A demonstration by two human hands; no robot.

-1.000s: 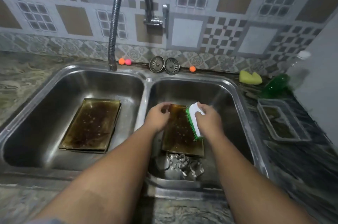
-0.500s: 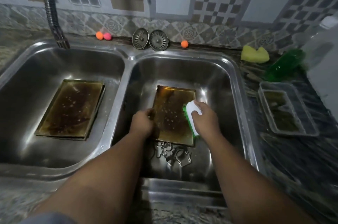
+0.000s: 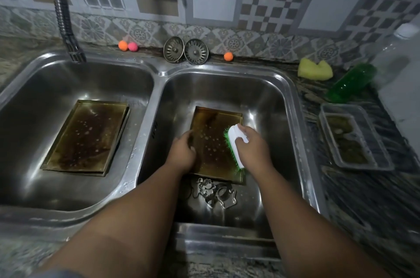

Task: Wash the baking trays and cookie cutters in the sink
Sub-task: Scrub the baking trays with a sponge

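- Both hands have slid from the far end of the baking tray toward its middle over the last second. The left hand has gone from the tray's far-left corner to midway along its left edge, and the scrub brush has travelled down the tray's right side. In the last half second they have hardly shifted.
- The left hand curls its fingers over the tray's left rim and grips it, probably to pin the tray against the push of scrubbing.
- The right hand wraps round the white back of the scrub brush. The green bristles are turned down and leftward onto the tray's right side, so pressure goes into the brown baked-on film.
- The tray lies flat on the floor of the right basin of the sink. It is dark and spotted all over, so the scrubbing looks barely begun.
- The cookie cutters lie in a loose heap just past the tray's near edge, untouched and handy for later.
- A second tray waits well to the left of the baking tray, in the other basin, and is equally stained. Neither it nor the cutters have moved.
- On the counter to the right of the tray are a yellow sponge, a green bottle on its side, and a clear plastic container holding murky residue.
- Beyond the tray's far edge, two strainer plugs lean against the wall.
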